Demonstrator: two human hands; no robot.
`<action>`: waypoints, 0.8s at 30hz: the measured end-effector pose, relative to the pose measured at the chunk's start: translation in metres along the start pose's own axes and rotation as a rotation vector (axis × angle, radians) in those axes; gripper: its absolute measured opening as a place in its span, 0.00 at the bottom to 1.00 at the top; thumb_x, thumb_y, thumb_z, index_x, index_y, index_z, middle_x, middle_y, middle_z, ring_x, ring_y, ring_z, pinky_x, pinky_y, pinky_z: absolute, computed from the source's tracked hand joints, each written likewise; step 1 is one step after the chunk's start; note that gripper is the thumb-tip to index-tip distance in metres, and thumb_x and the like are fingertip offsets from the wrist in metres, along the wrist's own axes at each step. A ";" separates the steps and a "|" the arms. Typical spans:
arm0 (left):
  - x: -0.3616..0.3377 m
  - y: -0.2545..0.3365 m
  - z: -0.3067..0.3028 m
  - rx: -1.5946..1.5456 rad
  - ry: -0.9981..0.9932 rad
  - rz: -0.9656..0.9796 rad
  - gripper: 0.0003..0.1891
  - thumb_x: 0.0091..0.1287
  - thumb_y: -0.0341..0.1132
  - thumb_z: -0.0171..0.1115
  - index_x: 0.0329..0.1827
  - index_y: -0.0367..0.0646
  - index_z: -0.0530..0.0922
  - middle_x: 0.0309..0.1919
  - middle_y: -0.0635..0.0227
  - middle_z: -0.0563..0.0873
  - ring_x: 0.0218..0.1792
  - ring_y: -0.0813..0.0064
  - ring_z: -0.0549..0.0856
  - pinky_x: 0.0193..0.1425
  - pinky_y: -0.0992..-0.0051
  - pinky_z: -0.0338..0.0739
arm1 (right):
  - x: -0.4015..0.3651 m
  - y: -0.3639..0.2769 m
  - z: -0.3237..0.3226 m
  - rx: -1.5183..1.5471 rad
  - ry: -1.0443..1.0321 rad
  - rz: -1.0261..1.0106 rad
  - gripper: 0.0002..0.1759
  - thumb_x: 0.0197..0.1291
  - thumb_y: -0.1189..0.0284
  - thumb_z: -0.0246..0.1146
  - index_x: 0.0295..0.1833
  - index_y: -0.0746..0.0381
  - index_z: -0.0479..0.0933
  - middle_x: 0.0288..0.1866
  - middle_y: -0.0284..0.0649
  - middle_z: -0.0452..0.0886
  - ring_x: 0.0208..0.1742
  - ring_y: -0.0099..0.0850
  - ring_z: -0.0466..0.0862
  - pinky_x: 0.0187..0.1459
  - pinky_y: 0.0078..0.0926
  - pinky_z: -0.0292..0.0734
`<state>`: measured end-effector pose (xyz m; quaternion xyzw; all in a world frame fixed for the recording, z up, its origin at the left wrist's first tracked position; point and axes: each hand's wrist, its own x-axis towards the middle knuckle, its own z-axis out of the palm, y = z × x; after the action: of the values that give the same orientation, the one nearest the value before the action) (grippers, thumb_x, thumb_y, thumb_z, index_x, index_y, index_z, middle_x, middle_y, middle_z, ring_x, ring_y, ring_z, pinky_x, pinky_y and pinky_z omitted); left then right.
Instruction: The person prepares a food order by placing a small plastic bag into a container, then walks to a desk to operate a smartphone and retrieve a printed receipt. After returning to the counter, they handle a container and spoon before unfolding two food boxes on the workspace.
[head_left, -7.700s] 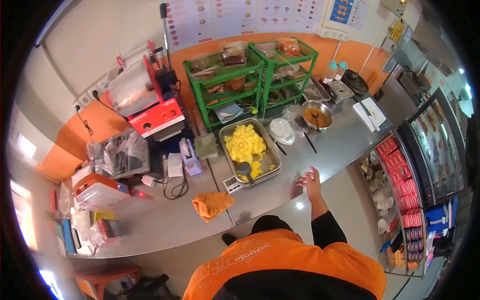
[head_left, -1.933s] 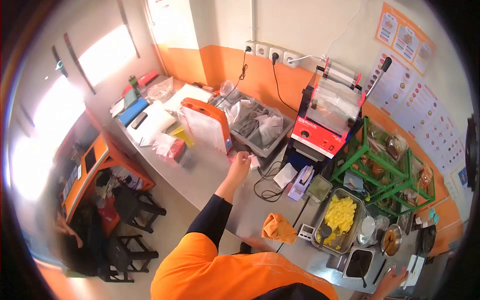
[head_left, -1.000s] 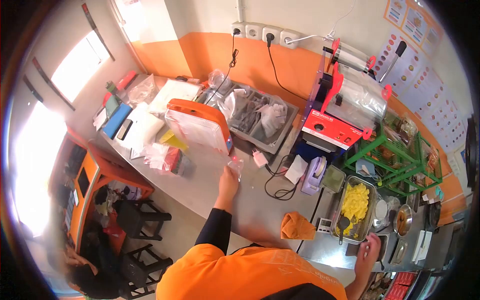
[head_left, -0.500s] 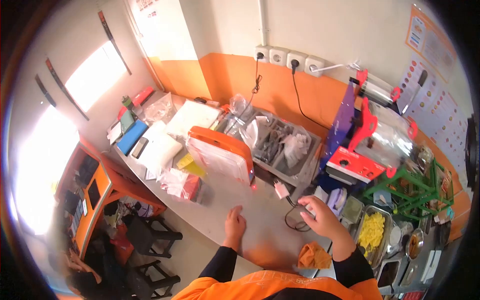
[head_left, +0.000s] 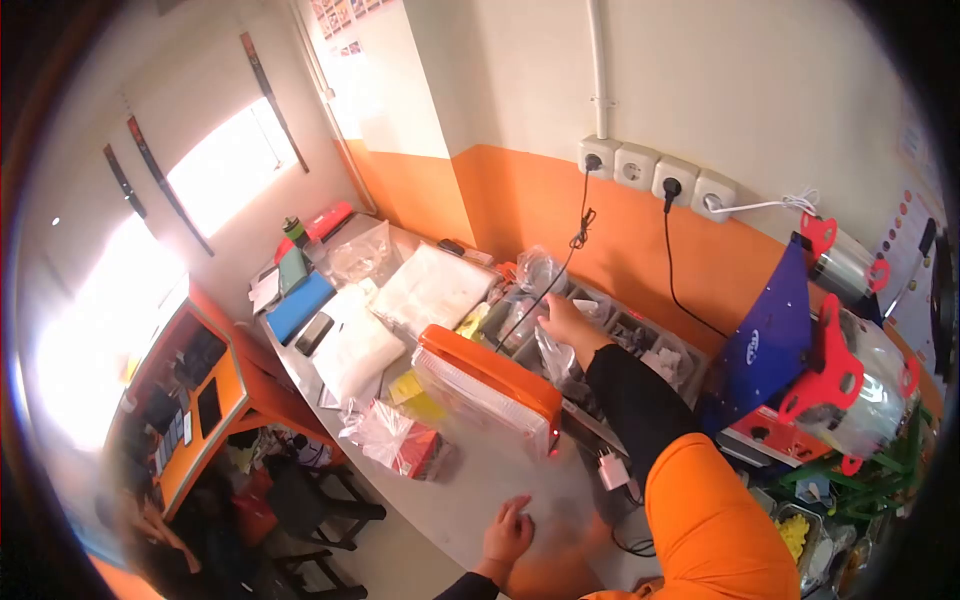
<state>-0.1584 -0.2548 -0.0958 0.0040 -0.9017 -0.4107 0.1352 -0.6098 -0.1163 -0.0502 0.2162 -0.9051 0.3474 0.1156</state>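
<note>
Clear plastic bags (head_left: 548, 352) sit bunched in the grey divided tray (head_left: 650, 350), centre of frame, against the orange wall band. My right hand (head_left: 562, 322) is down among them at the tray's left end, fingers bent onto the plastic. I cannot tell whether it has a bag pinched or only touches it. The black and orange sleeve runs back from it to the lower right.

My left hand (head_left: 508, 528) lies flat on the bare counter (head_left: 470, 490) at the bottom centre, fingers spread wide, holding nothing.

Just in front of the tray, between my two hands: an orange-topped clear box (head_left: 488, 388), tilted. Left of it, a red packet in a crumpled bag (head_left: 400, 447) and a yellow sheet (head_left: 420, 398). A white plug (head_left: 611, 468) lies on the counter near my right elbow.

Right edge: sealing machine (head_left: 815, 375) with red and blue parts. Above the tray, a row of wall sockets (head_left: 655, 176) with two black cords hanging down.

Upper left on the counter: white bag (head_left: 430, 288), blue book (head_left: 300, 305), dark phone (head_left: 314, 334), green bottle (head_left: 292, 232).
</note>
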 end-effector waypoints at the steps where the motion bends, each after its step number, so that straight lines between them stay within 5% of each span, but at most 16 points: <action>1: 0.000 0.001 -0.001 -0.010 -0.032 -0.049 0.18 0.66 0.32 0.61 0.60 0.52 0.80 0.56 0.67 0.85 0.35 0.65 0.89 0.40 0.67 0.85 | 0.007 -0.007 0.001 -0.032 -0.056 0.073 0.31 0.55 0.64 0.72 0.61 0.67 0.74 0.58 0.56 0.82 0.61 0.52 0.81 0.62 0.44 0.77; 3: 0.000 -0.005 0.002 -0.014 -0.022 -0.028 0.18 0.66 0.32 0.61 0.60 0.52 0.81 0.56 0.67 0.86 0.35 0.66 0.89 0.39 0.68 0.85 | 0.019 -0.016 0.008 -0.151 -0.173 0.217 0.35 0.49 0.59 0.76 0.59 0.68 0.76 0.54 0.55 0.85 0.57 0.51 0.84 0.59 0.44 0.78; 6: 0.001 -0.004 0.003 -0.036 -0.026 -0.055 0.19 0.66 0.32 0.62 0.60 0.52 0.81 0.56 0.67 0.86 0.36 0.66 0.89 0.39 0.70 0.85 | 0.028 -0.017 0.019 -0.204 -0.201 0.138 0.35 0.46 0.53 0.78 0.54 0.63 0.76 0.49 0.54 0.87 0.54 0.51 0.86 0.56 0.47 0.80; 10: 0.000 -0.001 0.001 -0.016 -0.044 -0.059 0.20 0.66 0.32 0.62 0.62 0.53 0.80 0.56 0.67 0.85 0.39 0.65 0.90 0.41 0.69 0.86 | 0.029 -0.011 0.032 -0.134 -0.231 0.118 0.25 0.51 0.61 0.73 0.52 0.62 0.77 0.45 0.52 0.87 0.51 0.52 0.86 0.54 0.47 0.80; 17: -0.002 -0.005 0.005 -0.031 -0.077 -0.069 0.20 0.66 0.32 0.62 0.62 0.53 0.79 0.57 0.66 0.85 0.46 0.61 0.89 0.46 0.65 0.86 | 0.037 0.011 0.017 0.259 0.249 0.420 0.19 0.54 0.75 0.62 0.54 0.66 0.77 0.52 0.60 0.83 0.59 0.57 0.82 0.59 0.48 0.77; 24: 0.001 -0.001 0.005 -0.027 -0.026 0.014 0.20 0.66 0.32 0.61 0.62 0.53 0.80 0.56 0.66 0.85 0.44 0.61 0.89 0.44 0.65 0.86 | 0.033 0.016 -0.034 -0.028 0.145 0.385 0.15 0.55 0.75 0.62 0.49 0.65 0.80 0.49 0.59 0.85 0.55 0.56 0.84 0.56 0.46 0.78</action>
<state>-0.1602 -0.2521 -0.0996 -0.0095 -0.8977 -0.4220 0.1266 -0.6449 -0.0929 -0.0228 0.0119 -0.9237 0.3651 0.1151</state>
